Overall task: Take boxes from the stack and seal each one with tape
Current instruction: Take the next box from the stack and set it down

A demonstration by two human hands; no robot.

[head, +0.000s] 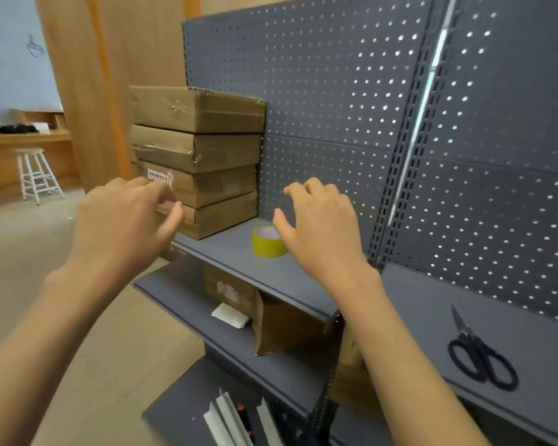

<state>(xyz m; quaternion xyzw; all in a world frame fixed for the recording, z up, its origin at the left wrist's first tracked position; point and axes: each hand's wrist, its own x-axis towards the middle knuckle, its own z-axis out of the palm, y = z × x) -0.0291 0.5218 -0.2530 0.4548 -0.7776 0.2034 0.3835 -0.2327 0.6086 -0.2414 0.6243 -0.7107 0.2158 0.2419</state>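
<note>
A stack of several flat brown cardboard boxes (pixel 200 149) stands at the left end of a grey shelf (pixel 239 262). The upper two carry clear tape; the third has a white label. A yellow roll of tape (pixel 264 244) lies flat on the shelf just right of the stack. My left hand (pixel 123 220) hovers in front of the lower boxes, fingers spread and holding nothing. Fingers curled apart, my right hand (pixel 319 226) floats just above and right of the tape roll, partly hiding it.
Black scissors (pixel 482 358) lie on the shelf to the right. A grey pegboard (pixel 368 107) backs the shelves. An open cardboard box (pixel 271 320) and a white packet (pixel 231 315) sit on the lower shelf. A white stool (pixel 36 175) stands far left.
</note>
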